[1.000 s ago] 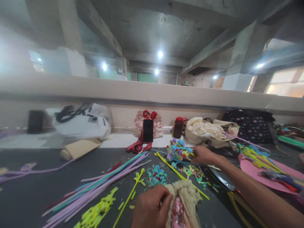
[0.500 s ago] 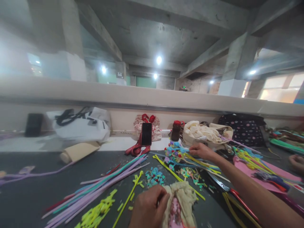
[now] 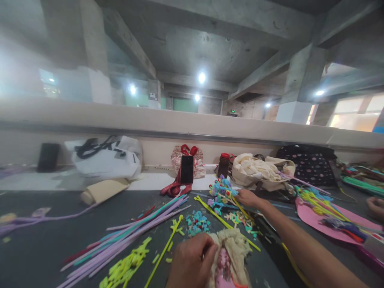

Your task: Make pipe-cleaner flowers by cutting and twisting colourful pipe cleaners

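My left hand (image 3: 194, 258) is at the bottom centre with its fingers curled together, against the left edge of a cream cloth (image 3: 235, 248) with a pink patterned piece in it. Whatever its fingertips pinch is too small to make out. My right hand (image 3: 247, 198) reaches forward to the bundle of coloured stems with blue, purple and red tips (image 3: 222, 192), its fingers closed around the stems on the bundle's right side. Blue cut pieces (image 3: 197, 223) lie in a pile between the hands. A long yellow stem (image 3: 213, 214) runs diagonally past them.
Purple and teal strips (image 3: 135, 232) and yellow pieces (image 3: 127, 262) lie left. Along the back stand a phone (image 3: 186, 169), a bottle (image 3: 224, 165) and bags (image 3: 105, 160). At right are a pink sheet (image 3: 309, 216) and another person's hand (image 3: 375, 209).
My right hand has moved slightly down and left at the bundle, and its forearm now covers most of the red-handled scissors. The view has shifted a little; my left hand keeps its pose.
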The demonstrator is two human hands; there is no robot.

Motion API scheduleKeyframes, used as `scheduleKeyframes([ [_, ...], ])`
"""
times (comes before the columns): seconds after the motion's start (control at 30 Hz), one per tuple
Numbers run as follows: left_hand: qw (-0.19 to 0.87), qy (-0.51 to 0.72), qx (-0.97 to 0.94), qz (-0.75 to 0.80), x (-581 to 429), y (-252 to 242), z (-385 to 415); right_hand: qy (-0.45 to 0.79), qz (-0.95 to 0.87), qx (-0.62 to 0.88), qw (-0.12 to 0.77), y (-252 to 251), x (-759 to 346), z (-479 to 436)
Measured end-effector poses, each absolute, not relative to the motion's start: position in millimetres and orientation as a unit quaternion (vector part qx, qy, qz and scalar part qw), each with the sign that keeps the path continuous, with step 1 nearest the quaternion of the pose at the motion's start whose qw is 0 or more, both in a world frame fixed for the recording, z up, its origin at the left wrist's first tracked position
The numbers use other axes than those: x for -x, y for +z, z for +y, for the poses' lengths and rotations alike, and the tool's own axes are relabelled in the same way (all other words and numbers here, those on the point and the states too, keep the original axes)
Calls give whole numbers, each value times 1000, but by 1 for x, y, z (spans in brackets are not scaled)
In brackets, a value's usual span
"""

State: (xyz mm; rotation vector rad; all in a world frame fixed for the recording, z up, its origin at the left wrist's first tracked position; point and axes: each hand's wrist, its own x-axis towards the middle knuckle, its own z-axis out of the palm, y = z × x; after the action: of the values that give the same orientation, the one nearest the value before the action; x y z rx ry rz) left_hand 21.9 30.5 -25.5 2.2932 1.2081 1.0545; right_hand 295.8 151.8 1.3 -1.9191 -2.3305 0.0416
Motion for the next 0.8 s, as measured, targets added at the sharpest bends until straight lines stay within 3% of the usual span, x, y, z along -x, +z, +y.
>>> scheduleKeyframes([
  [0.27, 192, 386, -807, 405, -27, -24, 27, 42, -819, 569, 68, 0, -283, 107],
  [0.6, 241, 402, -782, 410, -27, -16, 24, -36, -737, 629, 244, 60, -268, 104],
  [0.7, 289, 430, -760, 393, -26, -13, 24, -53, -732, 617, 283, 82, -251, 89],
  [0.8, 405, 480, -679, 382, -27, -9, 24, -57, -752, 593, 283, 90, -223, 62],
])
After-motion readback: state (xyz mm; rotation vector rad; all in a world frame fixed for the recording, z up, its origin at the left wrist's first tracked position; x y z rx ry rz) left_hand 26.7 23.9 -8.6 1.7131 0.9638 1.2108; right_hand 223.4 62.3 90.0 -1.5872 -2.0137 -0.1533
